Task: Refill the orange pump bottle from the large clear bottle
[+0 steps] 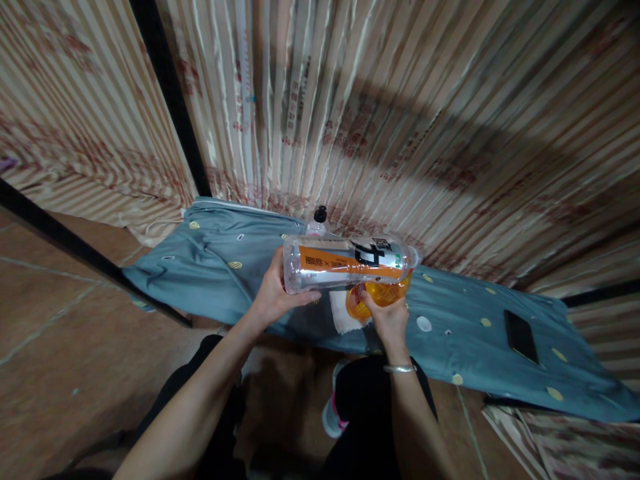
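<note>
My left hand (277, 297) is closed round the base end of a large clear plastic bottle (345, 260) with an orange and silver label. That bottle lies nearly level in the air, its neck pointing right. In my right hand (385, 317) is a smaller bottle of orange-yellow liquid (357, 303), tilted with its upper end to the right. The two necks are close together; I cannot tell whether they touch. Part of the smaller bottle is hidden behind the large one and my fingers. Below it lies a white cloth or tissue (343, 313).
A narrow table with a blue-green patterned cloth (210, 280) stands before me. On it are a bottle with a black pump top (320, 215), a white round spot (424, 324) and a dark phone (521, 337). Behind hangs a striped curtain (320, 100); a black pole (173, 97) rises at left.
</note>
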`<action>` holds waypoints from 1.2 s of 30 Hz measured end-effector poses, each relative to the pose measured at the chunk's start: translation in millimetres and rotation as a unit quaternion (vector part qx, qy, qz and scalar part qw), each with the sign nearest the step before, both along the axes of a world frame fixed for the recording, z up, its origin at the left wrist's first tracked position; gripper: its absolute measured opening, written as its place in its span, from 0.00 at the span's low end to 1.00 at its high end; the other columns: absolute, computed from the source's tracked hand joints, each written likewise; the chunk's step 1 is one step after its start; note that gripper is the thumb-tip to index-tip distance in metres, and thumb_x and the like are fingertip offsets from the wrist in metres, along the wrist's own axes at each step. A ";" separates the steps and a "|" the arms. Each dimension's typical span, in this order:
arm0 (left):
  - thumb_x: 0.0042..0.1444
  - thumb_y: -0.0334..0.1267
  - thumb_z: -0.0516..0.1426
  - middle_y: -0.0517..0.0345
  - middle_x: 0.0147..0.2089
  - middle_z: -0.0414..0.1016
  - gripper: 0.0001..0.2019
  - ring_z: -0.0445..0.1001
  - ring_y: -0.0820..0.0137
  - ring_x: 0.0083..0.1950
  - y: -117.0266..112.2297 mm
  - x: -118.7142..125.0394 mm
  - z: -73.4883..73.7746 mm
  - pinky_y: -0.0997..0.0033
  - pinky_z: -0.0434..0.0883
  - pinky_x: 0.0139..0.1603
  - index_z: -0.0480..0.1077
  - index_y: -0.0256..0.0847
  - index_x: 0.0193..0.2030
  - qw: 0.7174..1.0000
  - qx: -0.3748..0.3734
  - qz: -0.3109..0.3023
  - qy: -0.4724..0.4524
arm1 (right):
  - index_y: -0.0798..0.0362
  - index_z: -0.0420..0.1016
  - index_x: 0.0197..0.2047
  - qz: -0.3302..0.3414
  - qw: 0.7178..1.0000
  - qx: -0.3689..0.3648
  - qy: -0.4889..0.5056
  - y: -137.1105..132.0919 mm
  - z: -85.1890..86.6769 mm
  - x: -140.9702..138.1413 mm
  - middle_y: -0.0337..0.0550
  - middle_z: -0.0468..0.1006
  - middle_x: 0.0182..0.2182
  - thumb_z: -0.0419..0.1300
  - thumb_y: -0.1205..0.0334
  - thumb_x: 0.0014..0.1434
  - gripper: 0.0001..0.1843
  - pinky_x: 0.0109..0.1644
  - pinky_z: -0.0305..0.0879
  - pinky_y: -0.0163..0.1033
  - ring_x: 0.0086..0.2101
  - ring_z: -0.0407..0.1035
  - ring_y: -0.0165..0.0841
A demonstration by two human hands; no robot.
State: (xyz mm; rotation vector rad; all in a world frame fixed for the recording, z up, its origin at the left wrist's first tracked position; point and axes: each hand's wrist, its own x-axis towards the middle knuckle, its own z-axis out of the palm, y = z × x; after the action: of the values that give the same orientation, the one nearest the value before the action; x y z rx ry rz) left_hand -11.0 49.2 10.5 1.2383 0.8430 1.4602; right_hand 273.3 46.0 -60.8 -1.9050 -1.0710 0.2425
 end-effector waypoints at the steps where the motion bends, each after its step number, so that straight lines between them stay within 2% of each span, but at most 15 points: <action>1: 0.32 0.43 0.82 0.46 0.58 0.82 0.44 0.82 0.48 0.62 0.1 0.0 -0.3 0.48 0.78 0.67 0.71 0.40 0.57 1.000 0.002 0.001 0.001 | 0.57 0.77 0.56 0.003 1.000 0.000 0.001 0.2 0.0 0.2 0.65 0.89 0.46 0.73 0.30 0.39 0.49 0.53 0.80 0.57 0.50 0.84 0.61; 10: 0.31 0.45 0.83 0.46 0.58 0.83 0.47 0.81 0.46 0.64 2.6 1.5 -4.0 0.47 0.77 0.69 0.71 0.40 0.59 1.000 0.010 -0.001 -0.015 | 0.56 0.77 0.55 0.000 1.000 -0.008 -0.012 1.0 0.5 1.7 0.65 0.89 0.45 0.72 0.28 0.38 0.50 0.51 0.80 0.57 0.48 0.84 0.61; 25: 0.32 0.45 0.82 0.46 0.57 0.81 0.45 0.80 0.47 0.62 -1.5 1.1 4.6 0.46 0.76 0.69 0.69 0.40 0.58 1.000 0.013 0.007 0.010 | 0.58 0.78 0.56 0.012 1.000 0.003 -0.009 -1.4 3.1 0.5 0.66 0.89 0.47 0.72 0.29 0.39 0.50 0.54 0.80 0.58 0.51 0.84 0.61; 29: 0.32 0.46 0.82 0.47 0.57 0.81 0.46 0.80 0.46 0.62 -1.6 0.9 4.4 0.45 0.76 0.69 0.70 0.41 0.58 1.000 0.018 0.012 0.018 | 0.60 0.78 0.55 0.013 1.000 -0.005 -0.010 -1.3 4.1 0.2 0.67 0.88 0.46 0.72 0.30 0.39 0.50 0.54 0.80 0.59 0.51 0.83 0.62; 33: 0.32 0.49 0.82 0.47 0.56 0.81 0.47 0.81 0.44 0.62 -1.0 0.5 2.6 0.41 0.75 0.69 0.71 0.41 0.59 0.999 0.025 0.014 0.017 | 0.56 0.79 0.53 0.008 1.000 -0.001 -0.008 -1.3 4.8 -0.7 0.65 0.89 0.45 0.72 0.29 0.38 0.48 0.54 0.79 0.59 0.50 0.84 0.62; 36: 0.32 0.47 0.83 0.47 0.57 0.81 0.46 0.81 0.46 0.63 -1.0 -0.2 2.3 0.43 0.75 0.71 0.71 0.42 0.59 0.999 0.026 0.016 0.018 | 0.57 0.78 0.53 0.005 1.000 -0.005 -0.005 -1.2 4.3 -0.5 0.66 0.89 0.46 0.72 0.29 0.38 0.49 0.55 0.79 0.59 0.50 0.83 0.62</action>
State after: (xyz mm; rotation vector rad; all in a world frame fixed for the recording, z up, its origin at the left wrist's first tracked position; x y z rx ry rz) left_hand -11.2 48.2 12.8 1.2987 0.8570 1.4975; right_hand 272.8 44.8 -56.5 -1.9112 -1.0876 0.2448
